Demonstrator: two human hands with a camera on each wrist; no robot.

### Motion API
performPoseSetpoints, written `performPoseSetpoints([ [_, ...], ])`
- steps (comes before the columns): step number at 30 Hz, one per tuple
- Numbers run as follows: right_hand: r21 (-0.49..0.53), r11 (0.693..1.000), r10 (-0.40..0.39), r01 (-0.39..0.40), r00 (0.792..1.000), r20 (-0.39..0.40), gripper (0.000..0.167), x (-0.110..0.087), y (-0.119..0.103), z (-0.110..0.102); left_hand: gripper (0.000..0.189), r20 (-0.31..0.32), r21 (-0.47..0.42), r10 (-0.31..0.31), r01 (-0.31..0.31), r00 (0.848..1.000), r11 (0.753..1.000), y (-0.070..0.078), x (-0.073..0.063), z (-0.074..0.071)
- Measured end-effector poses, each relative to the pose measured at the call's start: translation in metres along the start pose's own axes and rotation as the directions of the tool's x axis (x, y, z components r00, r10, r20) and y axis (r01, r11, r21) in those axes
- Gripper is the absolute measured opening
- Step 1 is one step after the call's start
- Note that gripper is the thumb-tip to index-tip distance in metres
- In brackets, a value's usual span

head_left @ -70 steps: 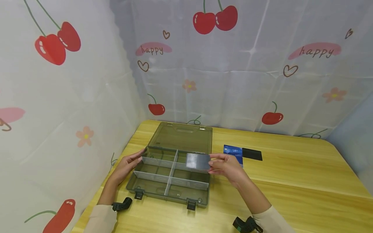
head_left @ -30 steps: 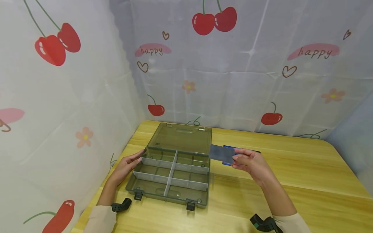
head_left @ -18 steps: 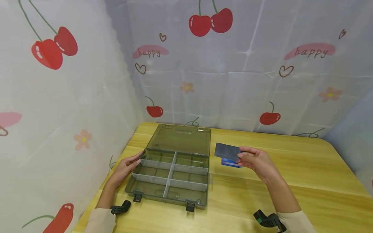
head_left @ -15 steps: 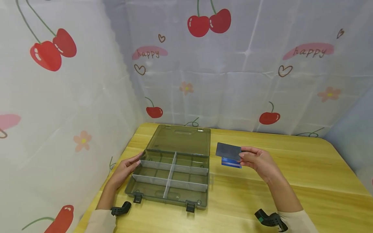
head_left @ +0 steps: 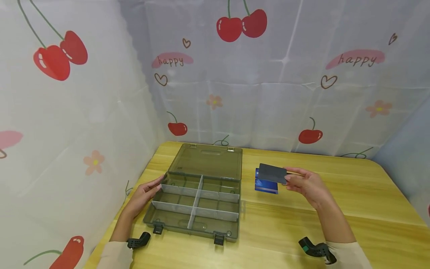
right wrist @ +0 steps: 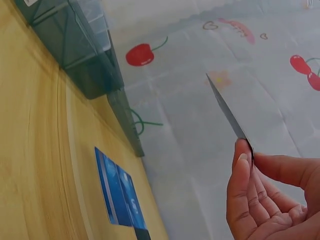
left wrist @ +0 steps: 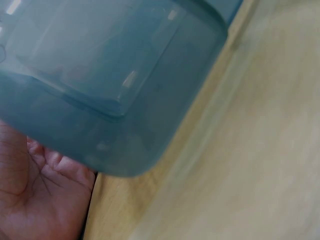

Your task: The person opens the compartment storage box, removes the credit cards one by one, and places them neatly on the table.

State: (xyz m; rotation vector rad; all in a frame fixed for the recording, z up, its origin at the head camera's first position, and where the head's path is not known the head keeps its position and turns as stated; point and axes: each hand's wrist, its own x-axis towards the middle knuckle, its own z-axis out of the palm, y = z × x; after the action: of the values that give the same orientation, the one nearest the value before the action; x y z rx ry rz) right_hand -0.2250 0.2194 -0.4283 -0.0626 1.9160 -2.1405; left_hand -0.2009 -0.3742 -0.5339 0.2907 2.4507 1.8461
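My right hand (head_left: 307, 185) pinches a dark grey card (head_left: 272, 173) by its right end, between thumb and fingers. In the right wrist view the card (right wrist: 227, 110) shows nearly edge-on, raised off the table. Below it, blue cards (head_left: 266, 186) lie on the table, partly covered by it in the head view. A see-through smoky plastic divider box (head_left: 215, 203) lies with its lid (head_left: 209, 162) folded back, its compartments bare. My left hand (head_left: 142, 196) rests with fairly straight fingers against the box's left side, near the back corner.
A dark card (right wrist: 143, 233) lies beside the blue ones, mostly hidden by my right hand in the head view. Two black latches (head_left: 219, 239) stick out at the box's front. A cherry-print curtain (head_left: 255, 93) closes off the wooden table's (head_left: 352, 198) back and left.
My right hand has carried the dark card from above the box's right back compartment rightward over the blue cards. The left hand has stayed at the box's side.
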Motion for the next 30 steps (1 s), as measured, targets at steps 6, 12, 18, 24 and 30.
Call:
performPoseSetpoints([
  [6,0.034,0.999,-0.005,0.005,1.0,0.002,0.026,0.0,-0.001,-0.012,0.051,0.011,-0.006,0.02,-0.02,1.0,1.0,0.003,0.002,0.0],
  [12,0.034,0.999,-0.004,0.003,1.0,0.015,0.026,0.002,0.002,-0.021,0.051,0.013,-0.002,0.018,-0.018,1.0,1.0,0.003,0.003,0.001],
  [18,0.0,1.0,0.006,-0.006,1.0,0.021,0.03,0.005,0.01,-0.03,0.051,0.008,-0.011,0.003,-0.003,1.0,1.0,0.003,0.004,0.0],
  [24,-0.009,1.0,0.022,-0.021,0.999,0.033,0.032,0.007,0.018,-0.039,0.052,0.013,0.0,-0.006,0.006,1.0,1.0,0.003,0.001,0.0],
  [30,-0.033,0.998,0.055,-0.054,0.998,0.027,0.034,0.008,0.022,-0.046,0.052,0.004,0.003,-0.012,0.012,1.0,1.0,0.002,-0.001,0.001],
])
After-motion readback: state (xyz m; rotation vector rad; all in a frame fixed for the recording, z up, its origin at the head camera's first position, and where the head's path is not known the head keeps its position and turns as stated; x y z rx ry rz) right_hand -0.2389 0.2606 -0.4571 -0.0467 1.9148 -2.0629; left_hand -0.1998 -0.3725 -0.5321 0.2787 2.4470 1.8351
